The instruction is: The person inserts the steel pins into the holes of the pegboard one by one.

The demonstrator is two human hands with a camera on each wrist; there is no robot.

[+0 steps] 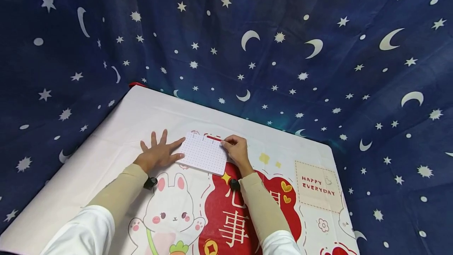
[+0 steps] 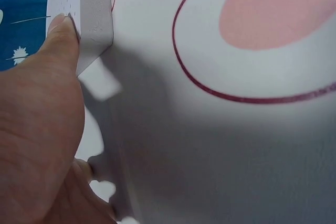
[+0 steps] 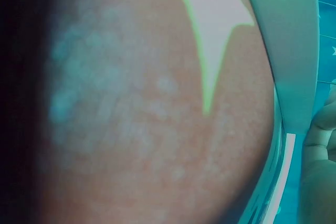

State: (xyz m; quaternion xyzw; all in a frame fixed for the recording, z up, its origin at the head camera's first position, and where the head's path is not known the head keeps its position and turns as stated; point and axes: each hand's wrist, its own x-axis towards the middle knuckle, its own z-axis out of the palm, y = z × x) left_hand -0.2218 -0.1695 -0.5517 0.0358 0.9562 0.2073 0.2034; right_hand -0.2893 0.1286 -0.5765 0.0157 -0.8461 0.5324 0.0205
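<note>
A white foam-like block (image 1: 203,154) with a grid of small dots lies on the table in the head view. Several thin metal pins (image 2: 31,19) stand up from its far part. My left hand (image 1: 157,155) is spread wide, thumb and forefinger steadying the block's left side. In the left wrist view that thumb (image 2: 62,35) rests on its dotted top. My right hand (image 1: 238,150) is at the far right corner, thumb and forefinger pinched together at a pin, mostly hidden by the fingers. Only its curled fingers (image 3: 319,135) show at the right wrist view's edge.
A narrow red strip (image 1: 213,137) shows along the block's far edge. The white tablecloth (image 1: 141,105) carries a printed rabbit (image 1: 173,204) and a red patch with characters. Dark blue star-and-moon curtains (image 1: 226,50) hang behind and at both sides.
</note>
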